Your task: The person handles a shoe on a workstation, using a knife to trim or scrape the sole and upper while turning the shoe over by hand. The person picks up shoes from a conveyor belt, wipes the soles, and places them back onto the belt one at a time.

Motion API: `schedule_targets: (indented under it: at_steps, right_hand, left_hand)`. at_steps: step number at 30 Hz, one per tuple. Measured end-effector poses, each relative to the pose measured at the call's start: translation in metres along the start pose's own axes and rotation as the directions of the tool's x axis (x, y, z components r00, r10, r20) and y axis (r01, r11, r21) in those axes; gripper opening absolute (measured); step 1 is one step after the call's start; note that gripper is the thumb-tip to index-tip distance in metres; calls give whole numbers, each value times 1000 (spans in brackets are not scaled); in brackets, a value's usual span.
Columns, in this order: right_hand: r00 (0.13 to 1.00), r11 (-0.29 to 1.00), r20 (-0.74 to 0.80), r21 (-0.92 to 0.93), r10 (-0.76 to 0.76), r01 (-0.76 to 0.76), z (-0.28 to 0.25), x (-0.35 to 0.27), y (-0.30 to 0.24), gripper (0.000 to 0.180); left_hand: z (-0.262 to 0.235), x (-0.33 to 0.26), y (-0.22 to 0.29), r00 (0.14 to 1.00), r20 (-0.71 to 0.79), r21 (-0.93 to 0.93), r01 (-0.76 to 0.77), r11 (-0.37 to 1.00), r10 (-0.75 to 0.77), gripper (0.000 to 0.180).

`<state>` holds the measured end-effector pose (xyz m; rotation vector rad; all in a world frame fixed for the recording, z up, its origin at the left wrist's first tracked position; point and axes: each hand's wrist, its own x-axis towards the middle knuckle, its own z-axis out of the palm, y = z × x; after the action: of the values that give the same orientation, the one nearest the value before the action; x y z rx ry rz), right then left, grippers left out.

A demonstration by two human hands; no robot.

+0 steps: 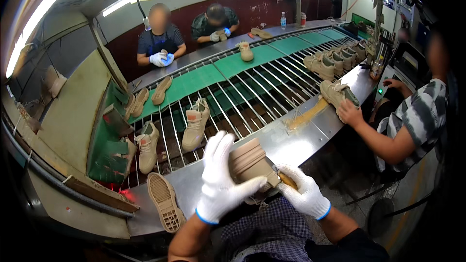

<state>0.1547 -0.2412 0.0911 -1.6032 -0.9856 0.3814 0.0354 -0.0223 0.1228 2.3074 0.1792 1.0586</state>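
Observation:
A beige shoe (250,160) is held above my lap at the near edge of the metal table, its upper turned toward me. My left hand (224,172), in a white glove with a blue cuff, lies against its left side with fingers stretched up and thumb spread. In the matching glove, my right hand (303,191) is closed round a tool with a yellow-brown handle (288,180). The tool's small metal end meets the shoe's edge; its exact kind is hidden. A loose beige sole (166,201) lies tread up on the table, left of my hands.
Beige shoes (195,125) stand on the metal roller rack (228,104), with green mats (199,82) and loose soles (161,90) beyond. Two gloved people work across it. At right, a person's bare hand (349,112) touches another shoe (335,94); several more stand behind it.

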Motion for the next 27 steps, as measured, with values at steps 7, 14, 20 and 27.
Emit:
schedule_targets:
  at_steps: [7,14,20,27]
  right_hand:
    - [953,928,130,-221,-275,298,-25,14,3,49]
    - [973,911,218,412,-78,-19,17,15,21,59]
    - [938,958,347,276,-29,-72,5,12,2,63]
    - [890,887,407,-307,-207,346,-23,23,-63,55]
  left_hand:
    - [-4,10,-14,887,399,-242,348,905,-234,100]
    - [-17,-1,-37,867,439,-488,452,746,-238,93]
    - [-21,0,-41,850,474,-499,476,724,-232,97]
    - [-14,6,-25,820,564,-379,363,851,-98,94]
